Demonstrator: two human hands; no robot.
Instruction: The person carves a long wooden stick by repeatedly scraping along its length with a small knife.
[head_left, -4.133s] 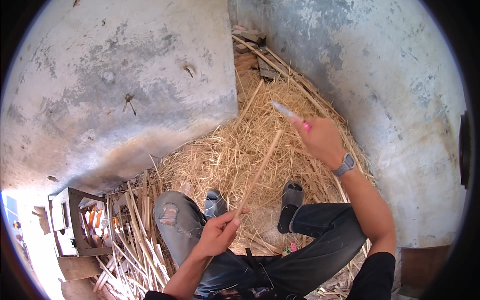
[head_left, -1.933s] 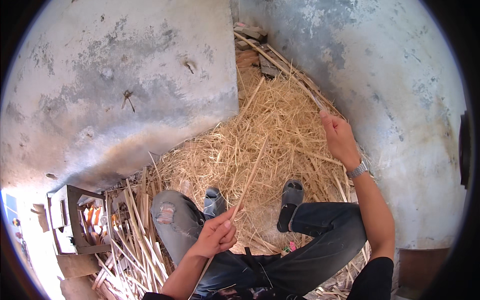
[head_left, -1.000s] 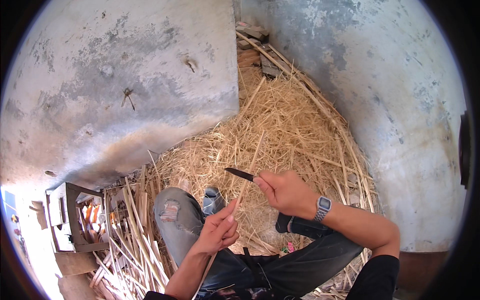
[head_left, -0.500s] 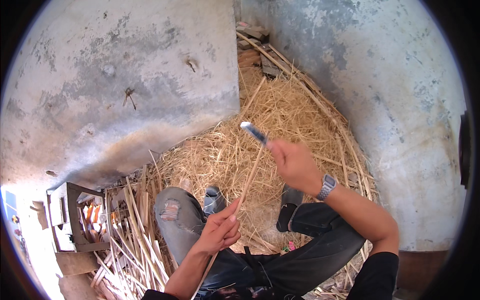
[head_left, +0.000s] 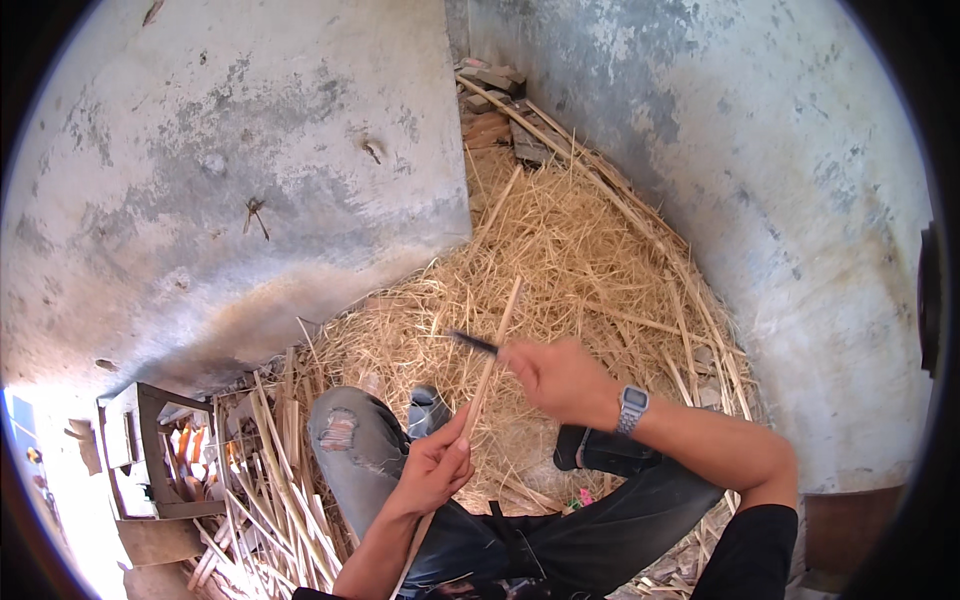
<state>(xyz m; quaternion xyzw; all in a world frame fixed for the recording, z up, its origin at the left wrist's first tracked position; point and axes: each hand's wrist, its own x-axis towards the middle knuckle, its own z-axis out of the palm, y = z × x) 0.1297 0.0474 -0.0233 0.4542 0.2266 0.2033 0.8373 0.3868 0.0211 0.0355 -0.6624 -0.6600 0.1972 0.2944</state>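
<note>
Pale wood makes up the stick (head_left: 483,388), which is long and thin. It slants up from the person's left hand (head_left: 437,470), in front of their lap, with its top over the straw (head_left: 590,250). The left thumb and fingers pinch it, and its lower part runs down beside the left arm. The right hand (head_left: 570,383) has its fingers curled tight around a knife (head_left: 473,342). The dark blade points left and crosses the stick above the left hand; I can't tell if they touch. A grey watch (head_left: 633,410) sits on the right wrist. More sticks (head_left: 290,500) lie heaped beside the left knee (head_left: 345,425).
</note>
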